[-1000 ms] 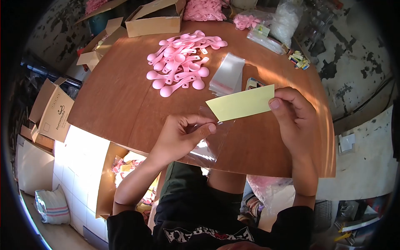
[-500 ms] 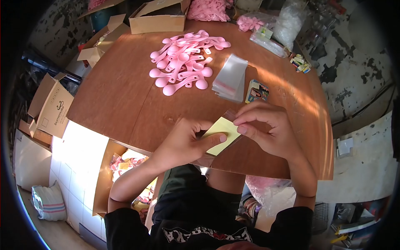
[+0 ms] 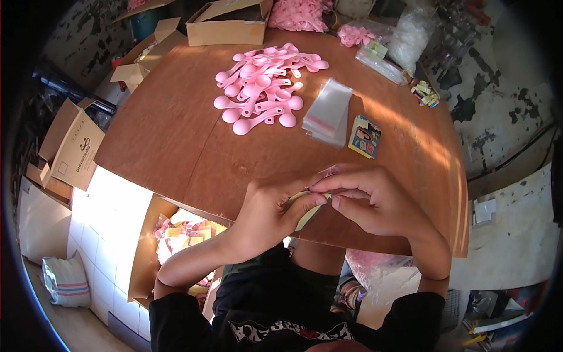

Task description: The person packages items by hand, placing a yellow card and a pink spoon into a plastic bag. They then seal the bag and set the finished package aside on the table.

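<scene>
Just beyond right grip (image 3: 372,193), card stack (image 3: 365,136) and plastic sleeves (image 3: 329,111) lay close together, obstructing low passage. Pink spoons (image 3: 261,88) heaped farther beyond left grip (image 3: 267,205), barring way. Bare table (image 3: 164,141) gave wide lane leftward of left grip; narrower strip ran rightward of right grip, past card stack, toward small packets (image 3: 425,94).

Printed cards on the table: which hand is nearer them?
Right. The right hand is below the cards in view; the left hand is below and to their left.

Right hand (image 3: 378,196) nearer left hand (image 3: 267,205), yellow card (image 3: 306,217) more hidden
</scene>
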